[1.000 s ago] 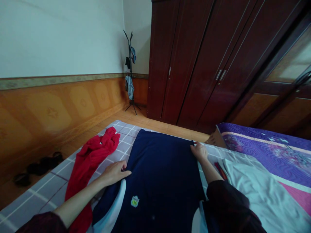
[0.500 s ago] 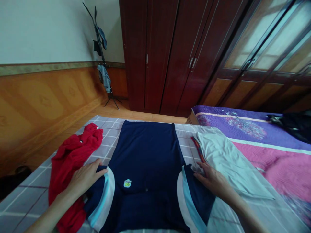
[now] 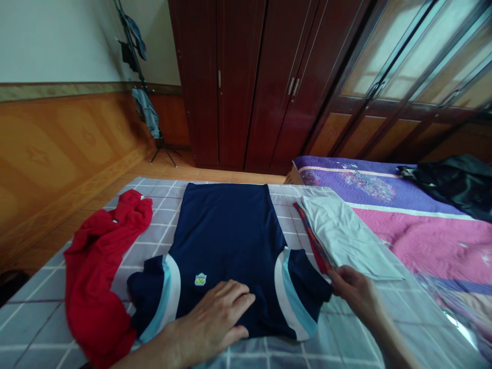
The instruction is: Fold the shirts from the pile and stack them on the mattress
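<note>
A navy T-shirt (image 3: 230, 230) with white and light-blue shoulder bands and a small chest badge lies spread on the checked bedsheet (image 3: 165, 225), its hem pointing away from me. My left hand (image 3: 219, 318) rests open over the upper chest, near the collar, with fingers stretched out. At the end of the right-side sleeve, my right hand (image 3: 351, 287) pinches the fabric between thumb and fingers. The left-side sleeve lies rumpled beside a crumpled red garment (image 3: 100, 271). Just beyond my right hand lie a folded pale garment (image 3: 338, 236) and a red striped cloth edge (image 3: 310, 236).
On the right is another bed with a purple and pink cover (image 3: 384, 187), holding a black item (image 3: 453, 184). Dark red wardrobes (image 3: 238, 102) stand behind the beds. A coat rack (image 3: 140, 77) with hanging clothes occupies the far left corner.
My left hand has left the left-side sleeve and moved right onto the shirt's chest. My right hand has moved to the right-side sleeve's end and pinched it. The view has shifted slightly.
</note>
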`<action>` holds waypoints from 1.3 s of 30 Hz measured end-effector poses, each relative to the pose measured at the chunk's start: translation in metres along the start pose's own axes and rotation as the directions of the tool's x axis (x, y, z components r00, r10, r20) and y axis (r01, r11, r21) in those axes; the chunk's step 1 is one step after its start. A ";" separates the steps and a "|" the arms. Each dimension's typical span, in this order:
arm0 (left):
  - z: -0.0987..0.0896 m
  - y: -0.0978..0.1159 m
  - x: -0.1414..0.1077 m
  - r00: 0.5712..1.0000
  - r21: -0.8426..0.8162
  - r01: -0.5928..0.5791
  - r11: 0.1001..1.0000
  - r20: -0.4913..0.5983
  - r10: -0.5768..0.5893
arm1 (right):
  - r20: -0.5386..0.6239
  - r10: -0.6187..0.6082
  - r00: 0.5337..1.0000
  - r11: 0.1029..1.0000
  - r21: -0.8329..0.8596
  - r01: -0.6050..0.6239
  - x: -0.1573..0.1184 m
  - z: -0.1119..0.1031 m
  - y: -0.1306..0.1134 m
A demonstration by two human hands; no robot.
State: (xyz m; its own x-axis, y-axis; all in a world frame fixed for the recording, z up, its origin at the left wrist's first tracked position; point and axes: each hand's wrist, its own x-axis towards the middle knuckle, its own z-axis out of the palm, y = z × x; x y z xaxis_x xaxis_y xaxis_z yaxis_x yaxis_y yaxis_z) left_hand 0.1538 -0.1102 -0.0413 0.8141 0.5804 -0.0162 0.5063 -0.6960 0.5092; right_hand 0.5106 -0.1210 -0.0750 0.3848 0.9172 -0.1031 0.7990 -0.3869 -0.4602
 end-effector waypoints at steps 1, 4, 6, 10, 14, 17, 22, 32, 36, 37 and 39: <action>0.004 0.001 0.005 0.999 0.019 -0.033 0.999 0.001 0.033 | -0.001 0.035 0.999 0.999 0.034 -0.035 -0.003 0.000 0.006; 0.018 0.003 0.024 0.992 0.097 -0.126 0.987 -0.012 0.128 | -0.033 0.063 0.997 0.998 0.002 -0.063 -0.016 0.009 0.010; 0.025 0.005 0.036 0.986 0.129 -0.166 0.978 0.002 0.167 | -0.034 0.036 0.999 0.998 -0.056 -0.038 -0.024 0.016 0.005; 0.025 0.016 0.050 0.963 0.096 -0.259 0.961 0.097 0.250 | 0.004 -0.004 1.000 1.000 0.001 0.004 -0.026 0.016 0.002; 0.021 0.023 0.053 0.933 -0.040 -0.337 0.941 0.122 0.339 | -0.140 0.081 0.987 0.989 0.132 -0.063 -0.019 0.005 0.017; 0.024 0.023 0.055 0.902 -0.096 -0.395 0.914 0.149 0.405 | -0.109 0.111 0.988 0.976 0.199 -0.088 -0.019 0.006 0.019; 0.038 0.021 0.060 0.900 -0.070 -0.416 0.907 0.110 0.421 | -0.025 0.068 0.997 0.985 0.159 -0.063 -0.025 0.018 0.008; 0.067 0.017 0.061 0.891 0.091 -0.451 0.888 -0.015 0.454 | -0.181 -0.035 0.983 0.984 0.168 0.066 -0.023 0.002 -0.024; 0.077 0.022 0.062 0.842 0.144 -0.535 0.833 0.004 0.540 | -0.178 -0.494 0.851 0.866 -0.013 0.500 -0.044 0.007 -0.083; 0.077 0.023 0.061 0.822 0.160 -0.563 0.811 0.004 0.570 | -0.091 -0.614 0.784 0.788 -0.011 0.616 -0.050 0.010 -0.094; 0.067 0.025 0.055 0.790 0.174 -0.604 0.778 0.000 0.613 | 0.090 -0.754 0.651 0.656 0.062 0.752 -0.059 0.015 -0.106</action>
State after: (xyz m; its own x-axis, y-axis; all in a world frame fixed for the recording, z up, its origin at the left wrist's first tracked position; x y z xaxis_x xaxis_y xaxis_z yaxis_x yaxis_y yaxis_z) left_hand 0.2304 -0.1237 -0.0877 0.9536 0.0320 0.2993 -0.0481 -0.9654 0.2563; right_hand 0.3962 -0.1328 -0.0337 -0.3938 0.8970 0.2008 0.7852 0.4418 -0.4339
